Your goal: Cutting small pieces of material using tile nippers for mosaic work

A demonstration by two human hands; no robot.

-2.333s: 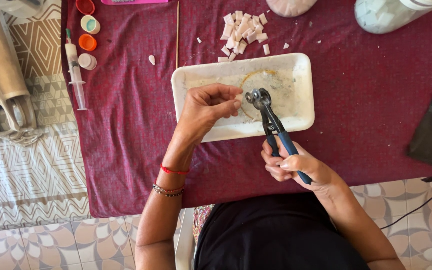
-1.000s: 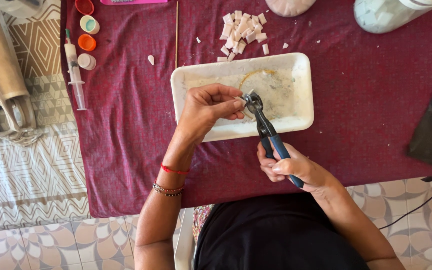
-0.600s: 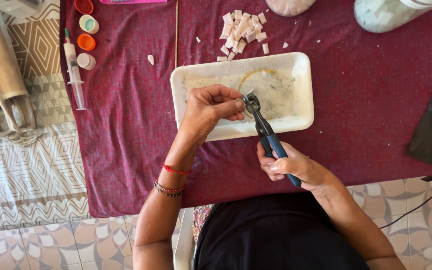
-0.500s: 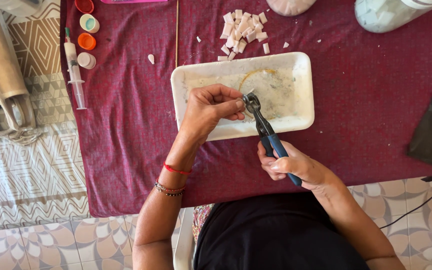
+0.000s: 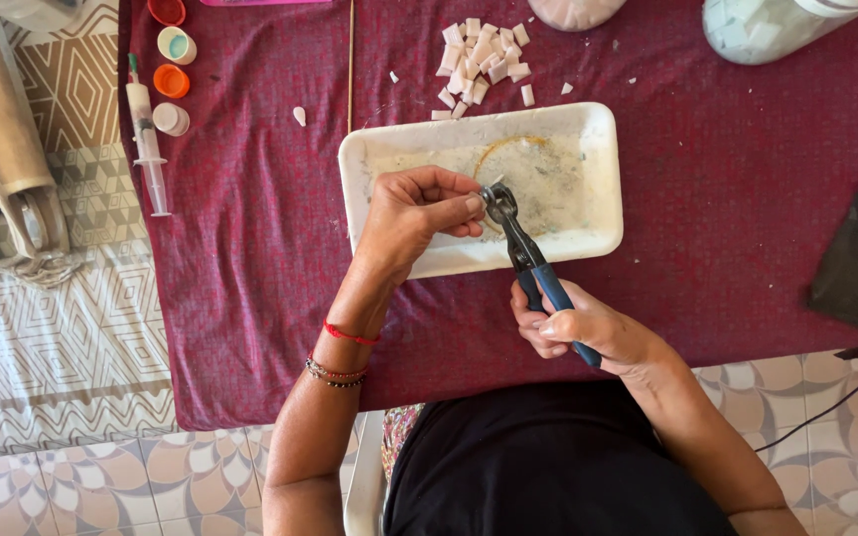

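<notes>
The right hand is closed round the blue handles of a pair of metal wheeled nippers, near the front edge of the dark red tablecloth. The nipper head reaches up over the front half of a white rectangular foam tray, where the left hand pinches a small pale tile chip between thumb and fingertips, right at the cutting wheels; the chip itself is mostly hidden by the fingers. To cut cleanly, I judge the chip should sit squarely between the wheels, held low over the tray so fragments drop inside, with a steady squeeze rather than a snap. Beyond the tray's far edge lies a heap of pale pink cut tile pieces. Toward the cloth's far left corner lie a clear plastic syringe and small round paint pots.
</notes>
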